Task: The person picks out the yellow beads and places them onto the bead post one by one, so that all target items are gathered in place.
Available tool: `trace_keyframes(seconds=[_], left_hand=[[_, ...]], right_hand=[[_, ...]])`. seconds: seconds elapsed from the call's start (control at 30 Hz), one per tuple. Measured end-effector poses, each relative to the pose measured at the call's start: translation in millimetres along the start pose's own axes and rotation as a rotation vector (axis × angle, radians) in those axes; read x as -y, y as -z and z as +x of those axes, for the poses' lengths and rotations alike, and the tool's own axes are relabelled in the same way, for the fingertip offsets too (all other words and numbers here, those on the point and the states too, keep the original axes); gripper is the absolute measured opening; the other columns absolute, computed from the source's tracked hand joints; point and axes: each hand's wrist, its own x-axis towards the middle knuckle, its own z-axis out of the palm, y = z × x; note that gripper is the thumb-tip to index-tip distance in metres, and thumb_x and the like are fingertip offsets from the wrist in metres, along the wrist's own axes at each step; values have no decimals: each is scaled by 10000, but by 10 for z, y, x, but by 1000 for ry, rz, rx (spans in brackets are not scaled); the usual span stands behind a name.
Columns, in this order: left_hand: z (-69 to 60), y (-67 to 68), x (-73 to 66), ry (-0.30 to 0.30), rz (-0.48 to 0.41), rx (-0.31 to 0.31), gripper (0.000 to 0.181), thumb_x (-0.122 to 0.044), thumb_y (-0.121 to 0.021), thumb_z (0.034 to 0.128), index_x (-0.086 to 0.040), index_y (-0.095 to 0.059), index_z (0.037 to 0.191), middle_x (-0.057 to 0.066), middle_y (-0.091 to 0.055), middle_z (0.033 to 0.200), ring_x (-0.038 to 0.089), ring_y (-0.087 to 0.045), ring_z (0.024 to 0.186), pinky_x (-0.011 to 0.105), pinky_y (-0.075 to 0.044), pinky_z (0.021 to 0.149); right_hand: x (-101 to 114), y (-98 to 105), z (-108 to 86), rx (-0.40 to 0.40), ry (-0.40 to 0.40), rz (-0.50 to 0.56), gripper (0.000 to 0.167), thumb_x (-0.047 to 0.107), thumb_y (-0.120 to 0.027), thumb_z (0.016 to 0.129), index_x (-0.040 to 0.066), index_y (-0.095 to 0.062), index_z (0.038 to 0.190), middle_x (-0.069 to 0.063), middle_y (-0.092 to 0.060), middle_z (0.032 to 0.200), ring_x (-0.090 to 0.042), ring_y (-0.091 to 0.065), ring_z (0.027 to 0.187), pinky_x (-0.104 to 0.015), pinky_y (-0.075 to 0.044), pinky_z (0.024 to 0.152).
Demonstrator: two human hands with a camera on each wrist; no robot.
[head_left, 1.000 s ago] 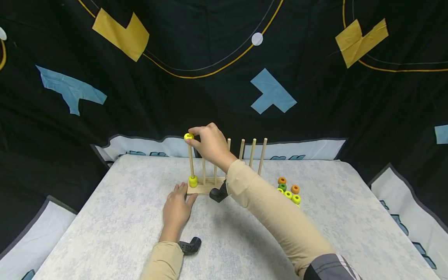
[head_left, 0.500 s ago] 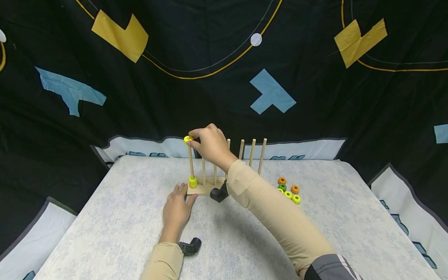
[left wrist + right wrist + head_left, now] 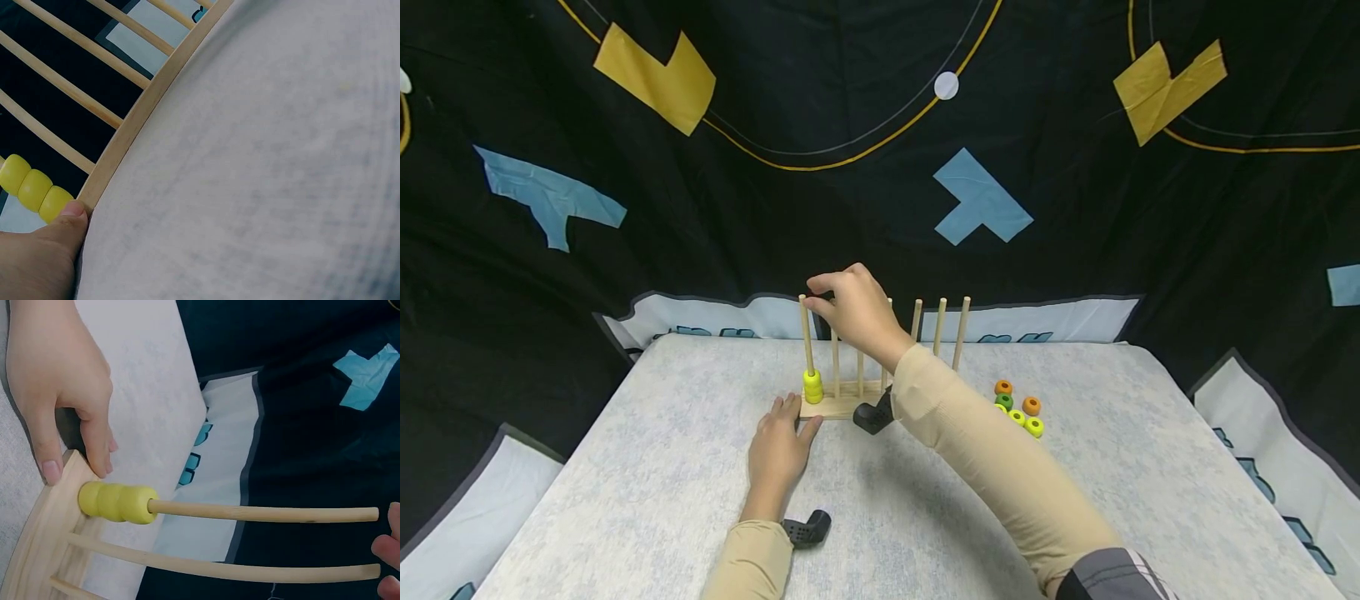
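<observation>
A wooden peg rack (image 3: 840, 407) with a row of upright pegs stands on the table. Three yellow beads (image 3: 813, 387) are stacked at the foot of its leftmost peg (image 3: 269, 512). My left hand (image 3: 777, 450) holds the left end of the rack's base, its thumb (image 3: 74, 209) along the front edge beside the beads. Up at the top of the leftmost peg is my right hand (image 3: 859, 310), thumb and fingers apart with no bead between them. Only its fingertips (image 3: 387, 550) show in the right wrist view. The right hand and forearm hide parts of the other pegs.
Right of the rack lies a loose group of beads: orange (image 3: 1032, 406), green (image 3: 1004, 401) and yellow (image 3: 1034, 427). A dark curtain (image 3: 820, 225) hangs behind the table (image 3: 647, 467). Each wrist wears a black camera mount (image 3: 808, 529).
The yellow bead at the top of the leftmost peg has left the right hand's fingers and dropped down onto the stack. My left hand stays on the base.
</observation>
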Motion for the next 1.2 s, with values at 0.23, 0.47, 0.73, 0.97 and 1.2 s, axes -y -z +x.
trace_keyframes(seconds=[0.23, 0.47, 0.73, 0.97, 1.2], left_hand=[[-3, -3, -9, 7, 7, 0, 650, -437, -602, 978, -50, -454, 1479, 145, -423, 1557, 409, -353, 1454, 609, -343, 1147], [-4, -10, -17, 10, 15, -7, 648, -442, -595, 980, -59, -451, 1483, 142, -419, 1559, 410, -348, 1457, 626, -339, 1141], [-8, -3, -25, 6, 22, -15, 646, -430, -609, 974, -65, -451, 1483, 142, -428, 1551, 395, -342, 1464, 630, -335, 1141], [-8, 5, 0, -11, 15, -2, 657, -437, -592, 981, -58, -431, 1493, 148, -415, 1559, 380, -319, 1480, 618, -324, 1154], [-13, 10, -4, -22, 9, 8, 664, -440, -582, 985, -49, -421, 1497, 150, -408, 1562, 377, -302, 1488, 617, -311, 1161]], right_hand=[[-21, 108, -134, -50, 54, 96, 359, 267, -695, 941, 159, -678, 1282, 23, -684, 1285, -153, -543, 1189, -285, -511, 996], [-60, 181, -410, -113, 154, 126, 395, 235, -719, 923, 129, -660, 1299, 3, -682, 1300, -152, -564, 1208, -291, -504, 1030], [-126, 189, -774, -100, 184, 167, 426, 202, -754, 893, 106, -660, 1298, -12, -685, 1295, -160, -605, 1243, -374, -394, 1176], [-233, 180, -1072, -64, 91, 197, 432, 214, -779, 868, 127, -675, 1279, 1, -693, 1273, -158, -615, 1190, -357, -551, 987], [-407, 163, -1346, -14, 7, 213, 432, 219, -783, 865, 127, -681, 1274, -5, -698, 1270, -192, -631, 1181, -402, -559, 966]])
